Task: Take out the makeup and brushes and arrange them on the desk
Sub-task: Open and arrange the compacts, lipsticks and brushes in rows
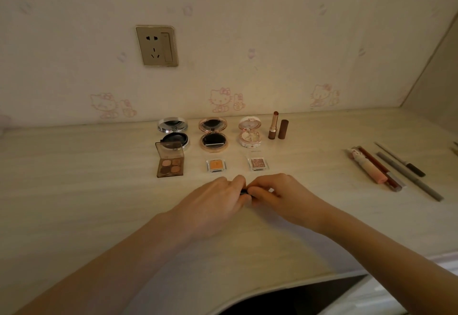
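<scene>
Makeup: three round cases stand open in a row at the middle of the frame, near the wall: silver compact (173, 132), rose-gold compact (213, 136), white compact (250, 133). To their right, a lipstick (273, 126) stands upright, its cap (283, 129) just beside it.
Front row: a brown palette (170, 163) with four colours, an orange pan (214, 165) and a pink pan (257, 163), one below each compact.
Long items: at the right of the frame, side by side and slanted: pink tube (366, 166), brown tube (381, 169), grey pencil (409, 176), thin stick (399, 158).
Hands: left hand (213, 200) and right hand (280, 195) meet at the centre, low over the table (74, 178); the fingers of both pinch a small dark item (244, 192).
Small dark item: mostly hidden; I cannot tell what it is.
Progress: I judge the task well advanced, since most pieces are already lined up. This item is not yet placed. No bag is in view, so what remains is unknown.
Materials: mirrored lids, shiny metal-looking rims, clear plastic around the small pans, matte pencils.
Table: pale, with a faint wood grain and a curved front edge.
</scene>
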Available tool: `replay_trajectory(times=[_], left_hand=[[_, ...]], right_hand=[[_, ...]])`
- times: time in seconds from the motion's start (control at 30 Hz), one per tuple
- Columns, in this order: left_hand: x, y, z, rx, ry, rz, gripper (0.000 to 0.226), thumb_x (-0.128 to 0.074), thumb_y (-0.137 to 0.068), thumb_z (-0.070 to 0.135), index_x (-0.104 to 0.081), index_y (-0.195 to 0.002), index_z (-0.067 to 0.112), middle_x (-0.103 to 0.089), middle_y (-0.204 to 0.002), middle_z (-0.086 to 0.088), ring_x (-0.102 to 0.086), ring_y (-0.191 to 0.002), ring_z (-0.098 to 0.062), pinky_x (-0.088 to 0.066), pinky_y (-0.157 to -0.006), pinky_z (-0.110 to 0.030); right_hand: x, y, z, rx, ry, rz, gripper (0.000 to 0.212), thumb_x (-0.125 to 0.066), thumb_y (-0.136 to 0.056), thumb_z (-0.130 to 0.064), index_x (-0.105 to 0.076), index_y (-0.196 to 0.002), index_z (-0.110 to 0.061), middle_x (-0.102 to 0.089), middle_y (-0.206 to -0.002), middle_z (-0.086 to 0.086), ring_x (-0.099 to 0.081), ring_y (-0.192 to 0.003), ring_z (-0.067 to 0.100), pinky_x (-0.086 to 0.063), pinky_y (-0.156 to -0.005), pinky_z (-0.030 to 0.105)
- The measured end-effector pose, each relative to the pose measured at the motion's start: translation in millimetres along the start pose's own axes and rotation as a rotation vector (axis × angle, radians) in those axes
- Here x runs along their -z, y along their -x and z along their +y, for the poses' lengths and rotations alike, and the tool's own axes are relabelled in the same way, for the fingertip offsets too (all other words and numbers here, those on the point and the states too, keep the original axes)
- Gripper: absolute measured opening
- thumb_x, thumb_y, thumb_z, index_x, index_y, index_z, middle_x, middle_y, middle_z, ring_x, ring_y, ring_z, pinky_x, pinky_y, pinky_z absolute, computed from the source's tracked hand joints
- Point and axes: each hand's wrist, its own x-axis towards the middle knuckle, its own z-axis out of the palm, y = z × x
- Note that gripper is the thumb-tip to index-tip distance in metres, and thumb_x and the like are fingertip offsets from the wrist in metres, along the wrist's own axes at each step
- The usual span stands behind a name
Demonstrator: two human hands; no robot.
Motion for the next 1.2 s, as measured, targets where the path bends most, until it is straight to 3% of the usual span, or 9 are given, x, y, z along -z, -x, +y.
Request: replay_trajectory(times=[0.13, 0.27, 0.5, 0.7, 0.87, 1.07, 1.2], left_hand=[[0.3, 5.7, -10.3, -0.019, 0.223, 0.034, 0.02, -0.043, -0.095, 0.051, -0.043, -0.09, 0.032, -0.053, -0.065, 0.006, -0.046, -0.054, -0.007, -0.033, -0.049, -0.025], [-1.7, 8.2, -15.4, -0.06, 0.332, 0.082, 0.015, -0.05, -0.093, 0.049, -0.044, -0.093, 0.035, -0.05, -0.057, 0.011, -0.045, -0.05, -0.004, -0.034, -0.048, -0.019], [-2.4, 14.2, -27.1, -0.003, 0.567, 0.203, 0.009, -0.042, -0.097, 0.044, -0.048, -0.094, 0.038, -0.049, -0.062, 0.013, -0.039, -0.053, -0.003, -0.034, -0.051, -0.023], [-3.6, 12.2, -28.9, 0.037, 0.727, 0.2, 0.014, -0.042, -0.1, 0.029, -0.054, -0.094, 0.03, -0.05, -0.069, 0.009, -0.043, -0.062, -0.013, -0.038, -0.06, -0.037], [0.7, 6.5, -19.9, 0.021, 0.83, 0.175, 0.005, -0.053, -0.097, 0.023, -0.054, -0.102, 0.023, -0.072, -0.085, 0.004, -0.065, -0.077, -0.011, -0.052, -0.072, -0.026], [4.1, -4.8, -7.6, 0.025, 0.85, 0.208, 0.006, -0.061, -0.092, 0.02, -0.056, -0.093, 0.023, -0.074, -0.098, 0.009, -0.067, -0.097, -0.006, -0.054, -0.084, -0.03], [9.5, -19.0, 2.6, 0.023, 0.692, 0.325, 0.013, -0.071, -0.084, 0.023, -0.065, -0.087, 0.033, -0.068, -0.093, 0.014, -0.066, -0.083, -0.002, -0.057, -0.076, -0.026]], right_hand=[[-3.9, 1.5, -3.1, 0.011, -0.034, -0.01, 0.021, -0.051, -0.096, -0.022, -0.071, -0.098, -0.016, -0.065, -0.083, -0.013, -0.059, -0.082, 0.006, -0.046, -0.077, 0.02], [-3.1, 0.9, -0.1, -0.039, -0.208, 0.075, 0.014, -0.058, -0.092, -0.024, -0.071, -0.099, -0.022, -0.067, -0.082, -0.01, -0.059, -0.078, 0.002, -0.049, -0.074, 0.018], [4.9, 3.9, -4.0, -0.067, -0.485, 0.194, 0.013, -0.067, -0.087, -0.016, -0.071, -0.096, -0.024, -0.061, -0.088, 0.018, -0.06, -0.072, 0.008, -0.055, -0.068, 0.022], [7.6, 6.1, -5.4, -0.156, -0.634, 0.24, 0.013, -0.061, -0.091, -0.014, -0.072, -0.097, -0.018, -0.071, -0.091, 0.001, -0.066, -0.08, 0.01, -0.058, -0.076, 0.03], [11.0, 11.3, -3.1, -0.158, -0.71, 0.182, 0.015, -0.058, -0.092, -0.006, -0.065, -0.105, -0.008, -0.074, -0.096, 0.006, -0.071, -0.09, 0.018, -0.059, -0.077, 0.031], [16.8, 14.7, 3.5, -0.18, -0.712, 0.234, 0.024, -0.046, -0.098, -0.007, -0.064, -0.109, -0.02, -0.07, -0.094, 0.007, -0.069, -0.086, 0.02, -0.059, -0.074, 0.032], [22.6, 15.3, 11.7, -0.184, -0.64, 0.287, 0.027, -0.044, -0.099, -0.01, -0.054, -0.119, -0.026, -0.068, -0.093, 0.007, -0.068, -0.082, 0.016, -0.059, -0.07, 0.028]])
